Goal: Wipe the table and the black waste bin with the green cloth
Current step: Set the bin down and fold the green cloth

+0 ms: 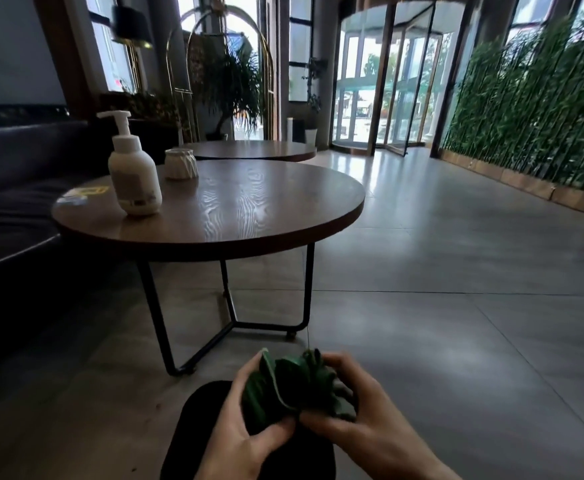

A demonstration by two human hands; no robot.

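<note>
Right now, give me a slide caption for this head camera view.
Both hands, left and right, bunch the green cloth above the black waste bin, near the round table.

A grey tiled floor (457, 271) runs to a glass revolving door (398, 81), bright with daylight. Right of the door stands a bamboo wall (543, 109); left of it a potted palm (231, 84), tall windows (110, 46) and a dark sofa (13, 174).

The cloth (294, 386) between the fingers (249, 379) is dark green (paler edging). Below them sits the black bin (193, 420); beyond, a brown wood-grained table (249, 206).
</note>
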